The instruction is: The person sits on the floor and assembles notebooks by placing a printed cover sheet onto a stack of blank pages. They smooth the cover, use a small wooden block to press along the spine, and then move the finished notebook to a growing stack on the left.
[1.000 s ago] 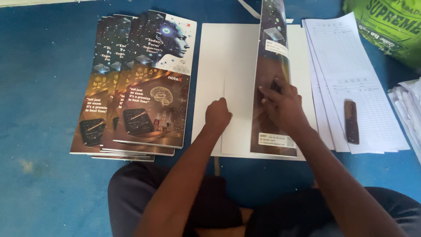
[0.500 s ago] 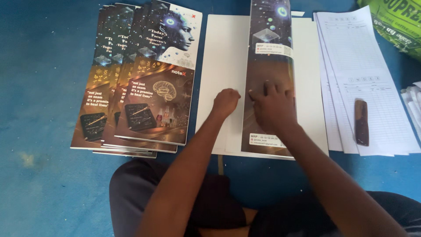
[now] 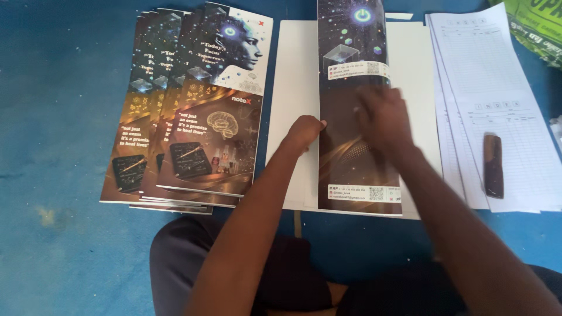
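Hands lie flat and open: your right hand (image 3: 383, 120) presses on the long dark printed cover sheet (image 3: 357, 111), which runs straight away from you; your left hand (image 3: 303, 132) touches its left edge.

Dark folded cover sheet (image 3: 357, 117), flat

A blue floor (image 3: 64, 117) carried everything; a fanned stack of printed covers (image 3: 193, 111) lay at the left; white sheets (image 3: 293, 88) sat at centre under a dark cover strip (image 3: 351, 58); ruled forms (image 3: 497, 88) lay at the right; a green bag (image 3: 535, 26) filled the upper right corner.
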